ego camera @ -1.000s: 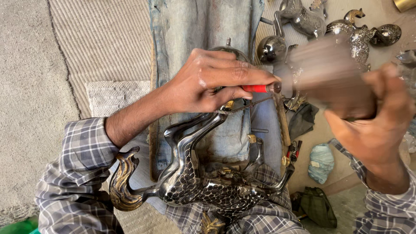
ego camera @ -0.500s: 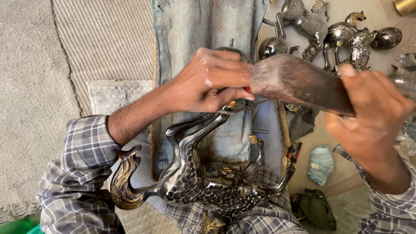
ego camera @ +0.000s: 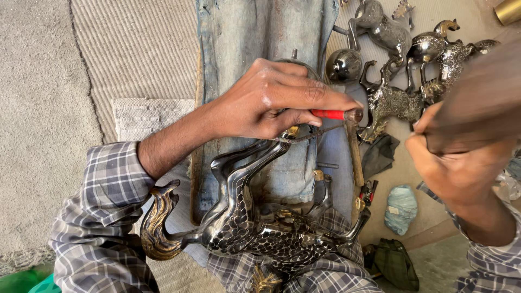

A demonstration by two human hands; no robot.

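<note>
**Chisel set on a metal horse's leg**

Head view: the left hand (ego camera: 271, 100) is closed around a thin red-handled metal chisel (ego camera: 331, 115), its tip on a raised leg of the dark, scale-patterned metal horse figurine (ego camera: 244, 233) lying upside down across the person's lap. The right hand (ego camera: 461, 163) is curled tight around a blurred brown wooden mallet (ego camera: 483, 92). More silver horse figurines (ego camera: 396, 65) stand on the floor beyond.

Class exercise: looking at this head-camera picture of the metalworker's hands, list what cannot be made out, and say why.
- Object in the right hand: motion blur, cut by the right edge.
- Tip of the red-handled tool: hidden under the left hand.
- Head of the metal horse figure on the lap: cut by the bottom edge.
</note>
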